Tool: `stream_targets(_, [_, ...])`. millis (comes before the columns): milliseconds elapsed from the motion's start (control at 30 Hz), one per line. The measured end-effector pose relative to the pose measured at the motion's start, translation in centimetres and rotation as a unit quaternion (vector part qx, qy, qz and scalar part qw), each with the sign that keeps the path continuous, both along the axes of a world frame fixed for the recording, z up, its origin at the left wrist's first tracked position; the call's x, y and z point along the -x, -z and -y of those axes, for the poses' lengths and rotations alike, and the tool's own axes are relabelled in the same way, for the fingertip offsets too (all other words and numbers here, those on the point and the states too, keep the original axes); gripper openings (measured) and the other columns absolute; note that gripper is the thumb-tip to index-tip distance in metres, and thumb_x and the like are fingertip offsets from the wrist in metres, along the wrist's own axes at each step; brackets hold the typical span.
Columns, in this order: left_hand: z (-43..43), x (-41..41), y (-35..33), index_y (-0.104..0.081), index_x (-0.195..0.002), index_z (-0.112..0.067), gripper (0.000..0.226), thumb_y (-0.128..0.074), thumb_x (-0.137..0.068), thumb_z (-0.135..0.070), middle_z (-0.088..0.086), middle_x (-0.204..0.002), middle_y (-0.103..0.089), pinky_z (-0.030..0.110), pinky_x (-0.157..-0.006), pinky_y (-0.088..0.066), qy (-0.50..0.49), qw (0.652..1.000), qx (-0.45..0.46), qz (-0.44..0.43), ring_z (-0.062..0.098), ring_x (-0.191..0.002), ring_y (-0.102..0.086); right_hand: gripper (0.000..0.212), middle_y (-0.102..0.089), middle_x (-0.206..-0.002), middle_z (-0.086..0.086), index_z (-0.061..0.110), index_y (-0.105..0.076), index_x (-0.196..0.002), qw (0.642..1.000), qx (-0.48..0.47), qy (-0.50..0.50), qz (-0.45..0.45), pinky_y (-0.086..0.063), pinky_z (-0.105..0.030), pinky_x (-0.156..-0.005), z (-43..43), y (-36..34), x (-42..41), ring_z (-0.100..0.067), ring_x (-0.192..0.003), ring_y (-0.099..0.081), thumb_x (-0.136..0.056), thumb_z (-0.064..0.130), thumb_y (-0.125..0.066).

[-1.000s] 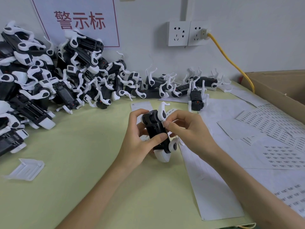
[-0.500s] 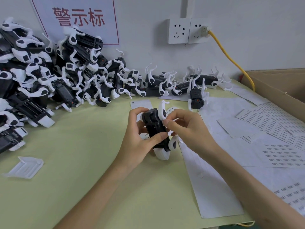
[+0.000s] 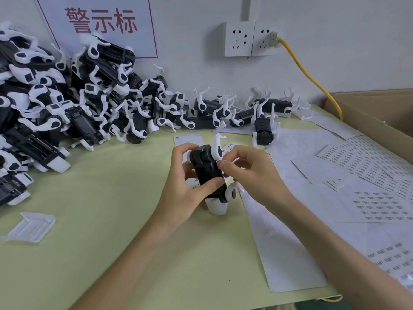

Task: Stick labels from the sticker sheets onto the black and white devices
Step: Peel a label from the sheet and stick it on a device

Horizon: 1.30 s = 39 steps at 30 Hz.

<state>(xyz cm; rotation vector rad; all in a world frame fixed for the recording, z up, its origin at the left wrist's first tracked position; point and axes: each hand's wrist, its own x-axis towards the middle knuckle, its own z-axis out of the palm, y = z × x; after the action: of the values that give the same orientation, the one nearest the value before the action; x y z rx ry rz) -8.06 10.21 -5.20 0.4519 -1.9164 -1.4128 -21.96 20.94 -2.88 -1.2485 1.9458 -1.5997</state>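
My left hand (image 3: 185, 189) grips a black and white device (image 3: 206, 168) upright above the middle of the table, thumb across its black body. My right hand (image 3: 250, 173) touches the device's right side with thumb and forefinger pinched together near its white arm; whether a label sits between the fingertips is hidden. Sticker sheets (image 3: 377, 204) with rows of small labels lie to the right. A narrow label strip (image 3: 188, 138) lies just behind the hands.
A large pile of black and white devices (image 3: 67, 108) fills the left and back of the green table (image 3: 100, 220). One device (image 3: 263, 130) stands alone behind the hands. A white plastic part (image 3: 31, 227) lies left. A cardboard box (image 3: 380, 121) and yellow cable (image 3: 312, 81) are at right.
The hands and device have stayed almost in place. My right fingers have shifted slightly on the device's side.
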Motion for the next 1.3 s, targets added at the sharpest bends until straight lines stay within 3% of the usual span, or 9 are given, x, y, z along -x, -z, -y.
stream_targets(167, [0.04,-0.02,-0.01,-0.044,-0.122,-0.039,0.063,-0.081,-0.073,-0.025,-0.003,-0.104,-0.073,0.021,-0.084,-0.053,0.004,1.0,-0.009,0.002,0.016,-0.103,-0.069,0.02,-0.068,-0.07,0.011,0.015,-0.068,-0.074,1.0,-0.002,0.007,0.011,-0.04,-0.01,-0.054,-0.03,-0.03,-0.11,-0.006,-0.065,-0.062,-0.09,0.024,-0.075])
stream_targets(300, [0.3,-0.11,0.01,-0.045,-0.126,-0.032,0.061,-0.078,-0.076,-0.021,0.004,-0.103,-0.073,0.038,-0.092,-0.056,0.026,0.999,-0.031,0.001,0.021,-0.105,-0.069,0.038,-0.06,-0.069,-0.016,0.013,-0.057,-0.064,1.0,0.004,0.02,0.022,-0.041,-0.021,-0.057,-0.04,-0.07,-0.08,-0.014,-0.058,-0.051,-0.084,0.033,-0.081])
stream_targets(400, [0.33,-0.08,-0.23,-0.05,-0.126,-0.032,0.054,-0.075,-0.08,-0.019,0.005,-0.101,-0.076,0.039,-0.08,-0.059,0.058,0.994,-0.087,-0.002,0.026,-0.098,-0.073,0.033,-0.058,-0.061,0.004,0.014,-0.059,-0.068,0.999,-0.004,-0.001,0.037,-0.044,-0.015,-0.051,0.0,-0.15,-0.14,-0.008,-0.055,-0.055,-0.088,0.03,-0.078])
stream_targets(467, [0.38,-0.16,-0.49,-0.052,-0.128,-0.032,0.052,-0.073,-0.082,-0.021,0.005,-0.102,-0.077,0.037,-0.07,-0.058,0.081,0.988,-0.133,-0.004,0.028,-0.092,-0.074,0.021,-0.065,-0.07,0.011,0.014,-0.064,-0.078,0.998,-0.012,-0.03,0.053,-0.048,-0.016,-0.054,0.0,-0.23,-0.27,-0.006,-0.062,-0.064,-0.096,0.023,-0.069])
stream_targets(567, [0.7,-0.4,-0.79,-0.049,-0.133,-0.027,0.055,-0.071,-0.084,-0.019,0.012,-0.112,-0.076,0.034,-0.067,-0.056,0.098,0.981,-0.167,-0.022,0.035,-0.096,-0.074,0.018,-0.07,-0.081,0.006,0.012,-0.067,-0.086,0.995,0.004,-0.053,0.079,-0.051,-0.019,-0.063,-0.13,-0.49,-0.18,-0.01,-0.068,-0.066,-0.102,0.014,-0.058])
stream_targets(700, [0.83,-0.58,-0.81,-0.048,-0.134,-0.023,0.053,-0.069,-0.086,-0.017,0.016,-0.113,-0.075,0.034,-0.07,-0.057,0.115,0.976,-0.182,-0.04,0.035,-0.097,-0.073,0.014,-0.069,-0.08,0.006,0.011,-0.066,-0.086,0.992,0.028,-0.072,0.098,-0.051,-0.027,-0.069,-0.32,-0.78,-0.03,-0.015,-0.069,-0.064,-0.1,0.014,-0.062])
stream_targets(833, [0.7,-0.51,-0.72,-0.05,-0.133,-0.022,0.049,-0.068,-0.088,-0.016,0.014,-0.1,-0.076,0.033,-0.068,-0.057,0.139,0.974,-0.175,-0.041,0.034,-0.089,-0.074,0.016,-0.063,-0.079,0.006,0.012,-0.062,-0.085,0.989,0.042,-0.102,0.096,-0.048,-0.023,-0.062,-0.33,-0.55,-0.2,-0.016,-0.064,-0.059,-0.093,0.022,-0.072])
stream_targets(967, [0.45,-0.5,-0.74,-0.051,-0.134,-0.021,0.049,-0.069,-0.089,-0.014,0.017,-0.102,-0.076,0.03,-0.068,-0.056,0.151,0.974,-0.167,-0.036,0.036,-0.093,-0.074,0.026,-0.06,-0.072,0.007,0.012,-0.058,-0.082,0.989,0.044,-0.101,0.099,-0.048,-0.024,-0.059,-0.27,-0.4,-0.24,-0.016,-0.059,-0.057,-0.088,0.027,-0.078])
stream_targets(1300, [0.65,-0.7,-0.65,-0.058,-0.133,-0.025,0.047,-0.067,-0.088,-0.016,0.019,-0.109,-0.074,0.034,-0.073,-0.056,0.168,0.971,-0.168,-0.026,0.041,-0.094,-0.072,0.024,-0.057,-0.068,-0.002,0.0,-0.059,-0.082,0.984,0.033,-0.14,0.109,-0.046,-0.023,-0.056,-0.47,-0.79,-0.03,-0.015,-0.055,-0.05,-0.093,0.018,-0.069])
